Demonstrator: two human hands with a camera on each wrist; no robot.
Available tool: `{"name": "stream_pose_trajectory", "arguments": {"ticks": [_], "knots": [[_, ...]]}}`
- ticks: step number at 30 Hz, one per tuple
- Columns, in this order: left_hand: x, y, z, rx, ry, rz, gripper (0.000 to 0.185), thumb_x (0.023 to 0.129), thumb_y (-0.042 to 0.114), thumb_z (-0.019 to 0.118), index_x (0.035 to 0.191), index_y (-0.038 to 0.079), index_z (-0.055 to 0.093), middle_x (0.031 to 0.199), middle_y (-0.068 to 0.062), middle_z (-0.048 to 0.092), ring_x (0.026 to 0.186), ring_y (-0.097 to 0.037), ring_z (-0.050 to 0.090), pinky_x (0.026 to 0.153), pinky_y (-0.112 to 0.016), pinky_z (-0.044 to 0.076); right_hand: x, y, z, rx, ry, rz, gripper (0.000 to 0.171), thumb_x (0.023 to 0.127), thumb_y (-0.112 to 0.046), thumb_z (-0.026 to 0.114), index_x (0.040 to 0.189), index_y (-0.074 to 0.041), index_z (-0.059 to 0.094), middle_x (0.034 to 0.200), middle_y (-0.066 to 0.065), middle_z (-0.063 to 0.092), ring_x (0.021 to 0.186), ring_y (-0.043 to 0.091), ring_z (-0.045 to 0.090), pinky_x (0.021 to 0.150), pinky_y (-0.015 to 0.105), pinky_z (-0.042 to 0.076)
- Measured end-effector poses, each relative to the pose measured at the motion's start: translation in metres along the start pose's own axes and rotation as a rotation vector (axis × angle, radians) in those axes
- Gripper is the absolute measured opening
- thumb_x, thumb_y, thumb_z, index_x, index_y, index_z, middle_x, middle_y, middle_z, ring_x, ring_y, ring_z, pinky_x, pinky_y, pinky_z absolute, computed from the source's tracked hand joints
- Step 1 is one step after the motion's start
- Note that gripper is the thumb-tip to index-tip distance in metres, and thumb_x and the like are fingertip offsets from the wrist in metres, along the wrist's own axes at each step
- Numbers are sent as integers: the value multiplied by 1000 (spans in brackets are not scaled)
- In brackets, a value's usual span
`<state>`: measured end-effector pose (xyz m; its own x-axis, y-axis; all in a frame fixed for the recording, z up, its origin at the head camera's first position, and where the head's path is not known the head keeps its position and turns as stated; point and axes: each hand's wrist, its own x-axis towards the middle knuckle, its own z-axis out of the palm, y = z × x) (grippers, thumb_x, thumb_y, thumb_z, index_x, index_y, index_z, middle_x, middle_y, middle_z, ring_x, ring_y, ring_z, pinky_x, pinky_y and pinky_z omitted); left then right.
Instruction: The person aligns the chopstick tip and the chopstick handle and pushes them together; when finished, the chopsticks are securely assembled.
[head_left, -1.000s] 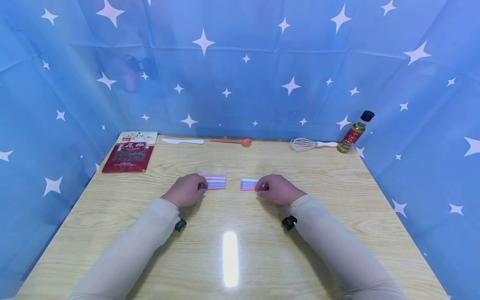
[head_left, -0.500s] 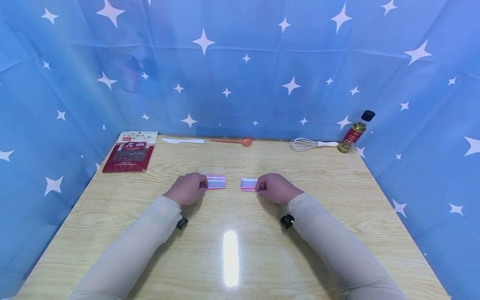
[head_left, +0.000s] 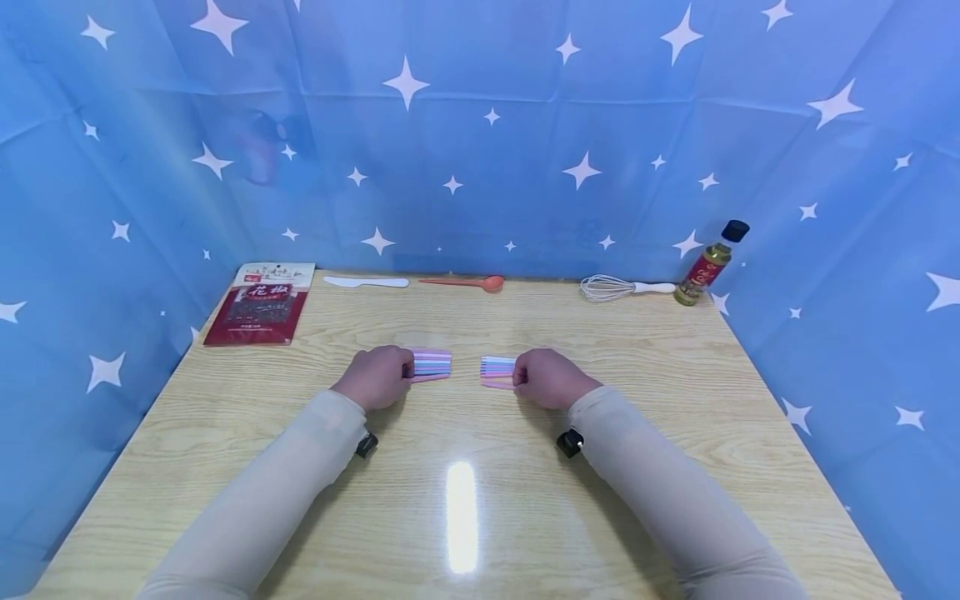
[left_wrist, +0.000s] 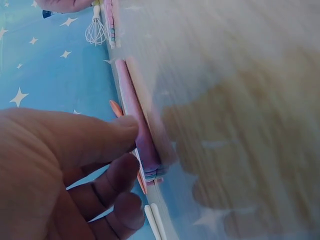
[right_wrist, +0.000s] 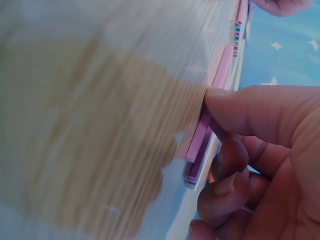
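Grip pinching: left hand (head_left: 375,377) on left sticks (head_left: 432,364), right hand (head_left: 551,377) on right sticks (head_left: 497,367), rows roughly parallel to far edge of tabletop (head_left: 472,433), presumably for alignment.

Only one bit of writing you can properly read here: 花椒
It's the big white characters (head_left: 270,291) on the red packet (head_left: 260,310), beyond the left hand (head_left: 374,377) and off to its left; the smaller print is too tiny. The bottle (head_left: 708,265) beyond the right hand (head_left: 551,379), off to its right, has pale lettering on a red label (head_left: 703,272), too blurry for me to call.
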<state>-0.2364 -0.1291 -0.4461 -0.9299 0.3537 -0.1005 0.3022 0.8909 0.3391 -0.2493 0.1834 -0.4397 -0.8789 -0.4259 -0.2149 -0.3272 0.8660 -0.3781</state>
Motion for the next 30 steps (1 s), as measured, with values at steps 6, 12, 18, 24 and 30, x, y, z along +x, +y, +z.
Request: {"name": "stream_pose_trajectory", "arguments": {"ticks": [6,12,18,24,30], "knots": [[0,0,3,33,-6,-10,13,97,9,66,85,14,68,84,0,67,73,-18,57,76,-44,49,-3,-2,1,17,-5,6,12,98,-12,69,87,-14,66,81,-2,62,73,14,53,71,31,46],[-7,3,2,-117,22,3,11,98,11,68,88,12,65,87,-2,62,74,-18,54,71,-36,47,-15,-4,-1,218,66,-37,10,102,-9,64,93,-11,65,82,2,59,74,17,52,70,34,45],[-13,9,4,-434,55,29,7,103,13,64,97,10,62,85,-4,60,71,-17,53,65,-32,46,-25,-3,8,511,159,-34,9,103,-10,65,108,-8,72,90,3,63,79,18,54,72,32,48],[-17,13,14,-701,129,30,4,104,11,65,101,8,64,91,-4,61,78,-18,51,71,-31,45,-27,-10,22,871,231,56,19,103,-7,60,117,1,71,93,10,64,81,19,59,76,29,54],[-18,21,20,-898,186,-7,4,104,8,63,105,4,64,94,-12,65,81,-19,56,68,-26,47,-25,-18,28,1093,337,163,24,104,-8,58,120,7,68,92,6,61,85,17,58,79,27,56]]}}
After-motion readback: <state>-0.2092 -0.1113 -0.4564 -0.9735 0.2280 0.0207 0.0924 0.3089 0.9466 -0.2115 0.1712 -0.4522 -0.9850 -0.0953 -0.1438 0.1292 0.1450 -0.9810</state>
